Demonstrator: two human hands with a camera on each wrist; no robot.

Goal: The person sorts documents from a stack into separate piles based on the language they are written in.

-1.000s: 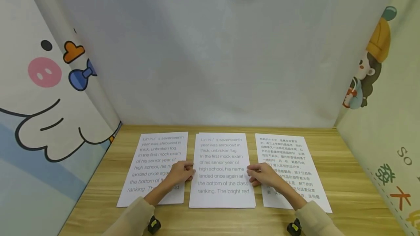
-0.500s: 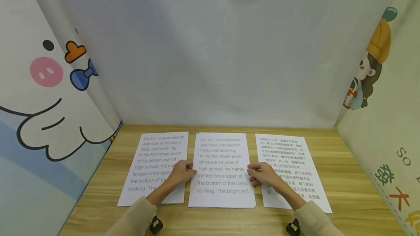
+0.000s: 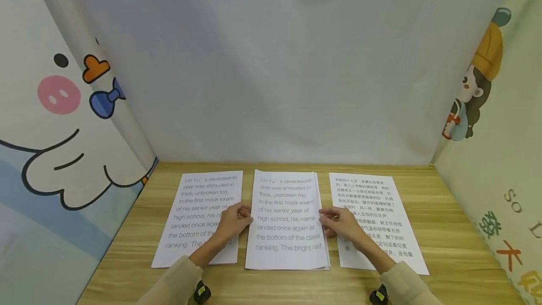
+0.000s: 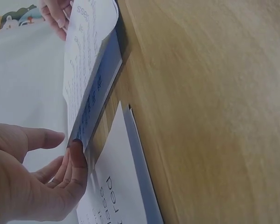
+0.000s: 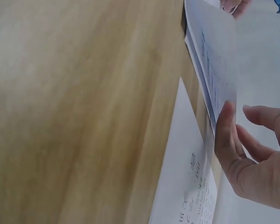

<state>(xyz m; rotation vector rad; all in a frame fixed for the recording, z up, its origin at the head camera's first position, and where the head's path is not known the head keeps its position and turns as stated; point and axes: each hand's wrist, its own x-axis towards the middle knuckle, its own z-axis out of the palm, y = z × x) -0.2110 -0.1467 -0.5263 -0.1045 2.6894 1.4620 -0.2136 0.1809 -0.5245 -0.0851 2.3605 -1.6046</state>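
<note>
A white printed sheet [image 3: 283,229] with large English text tops the small stack of paper in the middle. My left hand [image 3: 231,222] holds its left edge between thumb and fingers; in the left wrist view this hand [image 4: 42,177] is at the side of the raised, bowed sheet [image 4: 86,51]. On the opposite edge my right hand [image 3: 340,224] has its fingertips and thumb either side of the paper. From the right wrist, the fingers [image 5: 225,135] touch the sheet [image 5: 221,51] just above the lower pages [image 5: 199,65].
A second English page [image 3: 199,201] lies left, under my left wrist and partly covered by it. On the right, beneath my right forearm, is a page of Chinese text [image 3: 360,187]. Wooden table [image 3: 444,229]; a pale curtain [image 3: 271,84] behind, printed walls either side.
The middle stack's top sheet has lifted a little and bowed, its right edge shifting left so the pages beneath show there. Both hands stay at its sides, barely moved.
</note>
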